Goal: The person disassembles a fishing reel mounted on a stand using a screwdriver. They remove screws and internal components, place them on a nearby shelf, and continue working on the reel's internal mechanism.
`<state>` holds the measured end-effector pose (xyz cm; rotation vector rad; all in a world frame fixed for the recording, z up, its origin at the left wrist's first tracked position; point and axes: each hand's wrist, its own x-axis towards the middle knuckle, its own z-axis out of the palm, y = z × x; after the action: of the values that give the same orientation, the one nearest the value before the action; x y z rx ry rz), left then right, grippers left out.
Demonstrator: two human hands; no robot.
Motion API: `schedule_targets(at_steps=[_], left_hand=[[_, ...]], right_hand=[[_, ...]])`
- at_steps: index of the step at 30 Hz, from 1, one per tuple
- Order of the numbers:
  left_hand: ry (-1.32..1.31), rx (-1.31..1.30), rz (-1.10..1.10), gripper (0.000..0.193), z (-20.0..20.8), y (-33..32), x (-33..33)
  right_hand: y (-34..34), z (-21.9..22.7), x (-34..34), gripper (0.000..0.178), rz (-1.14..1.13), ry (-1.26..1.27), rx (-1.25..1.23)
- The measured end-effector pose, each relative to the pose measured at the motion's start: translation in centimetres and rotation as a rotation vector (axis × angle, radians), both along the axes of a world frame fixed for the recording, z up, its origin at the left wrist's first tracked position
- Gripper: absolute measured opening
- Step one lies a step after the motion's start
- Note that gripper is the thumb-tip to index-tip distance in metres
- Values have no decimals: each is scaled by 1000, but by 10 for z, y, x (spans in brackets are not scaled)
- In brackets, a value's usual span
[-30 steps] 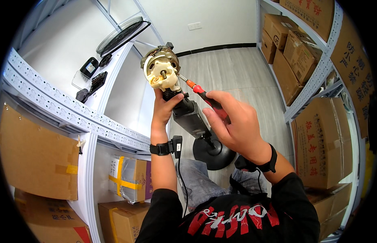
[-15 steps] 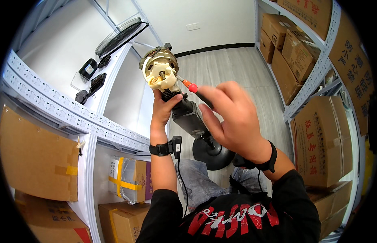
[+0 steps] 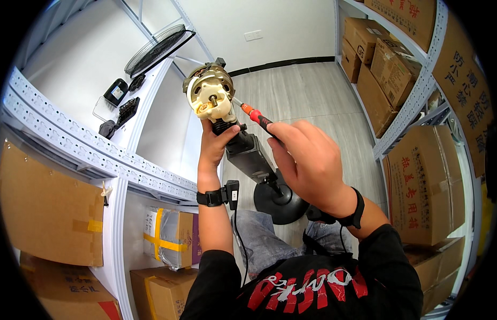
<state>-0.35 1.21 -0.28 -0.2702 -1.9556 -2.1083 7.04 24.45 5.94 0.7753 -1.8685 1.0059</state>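
Note:
A stand fan's bare motor head (image 3: 210,92), with a cream plastic gearbox at its front, tops a dark grey column (image 3: 252,156) on a round black base (image 3: 280,205). My left hand (image 3: 215,143) is wrapped round the black neck just under the gearbox. Between the thumb and fingers of my right hand (image 3: 312,162) is the handle of a screwdriver (image 3: 255,116), red and black with an orange collar. Its shaft points up and left into the right side of the motor head. The tip is hidden, so I cannot tell exactly what it touches.
The white shelf at left holds a black fan grille (image 3: 158,50), a small black container (image 3: 116,90) and a dark tray of small pieces (image 3: 128,110). Cardboard boxes (image 3: 424,186) fill the right rack. A taped box (image 3: 171,237) sits low at left.
My right hand, blurred before, now shows sharply and has shifted slightly down, with its fingers farther back on the screwdriver handle. The left hand and the fan hold nearly still.

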Motion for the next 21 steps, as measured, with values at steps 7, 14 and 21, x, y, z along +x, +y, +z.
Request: schedule_targets(at_steps=[7, 14, 21], left_hand=[[4, 2, -8, 82, -1, -1, -1], [5, 4, -28, 82, -2, -3, -3], [-10, 12, -12, 82, -2, -2, -2]], right_hand=[[2, 1, 4, 22, 18, -37, 10], [2, 1, 3, 25, 20, -41, 16], [0, -2, 2, 22, -14, -30, 6]])
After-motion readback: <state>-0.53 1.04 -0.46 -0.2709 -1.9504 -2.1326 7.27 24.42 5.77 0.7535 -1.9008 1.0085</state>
